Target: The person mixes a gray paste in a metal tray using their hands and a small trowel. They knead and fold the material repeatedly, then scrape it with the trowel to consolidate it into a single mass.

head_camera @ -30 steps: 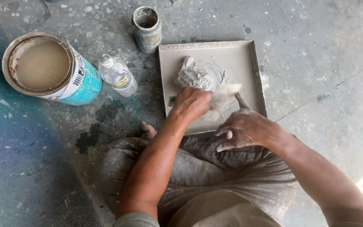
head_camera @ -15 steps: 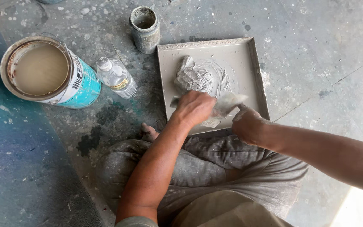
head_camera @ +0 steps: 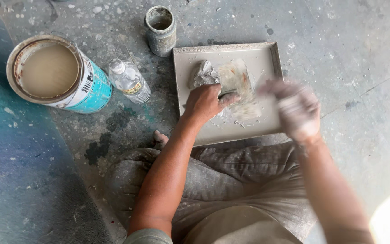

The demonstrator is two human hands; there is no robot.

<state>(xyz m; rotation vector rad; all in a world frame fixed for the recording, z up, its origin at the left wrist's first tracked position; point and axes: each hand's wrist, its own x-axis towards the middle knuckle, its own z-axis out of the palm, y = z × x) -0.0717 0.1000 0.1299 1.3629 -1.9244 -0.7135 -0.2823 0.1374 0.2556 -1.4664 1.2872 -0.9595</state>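
on grey tray (head_camera: 267,58), left hand (head_camera: 206,103) gripping scraper (head_camera: 238,88)

Two hands are seen: one left hand (head_camera: 206,103) and one right hand (head_camera: 296,110). One square grey tile (head_camera: 267,61) is counted on the floor, with one lump of grey putty (head_camera: 202,74) on it and one putty-smeared scraper blade (head_camera: 238,88). Three containers are counted beside it: one large open paint can (head_camera: 57,74), one small grimy tin (head_camera: 160,29) and one clear plastic bottle (head_camera: 129,81). One bare toe (head_camera: 160,138) is visible.
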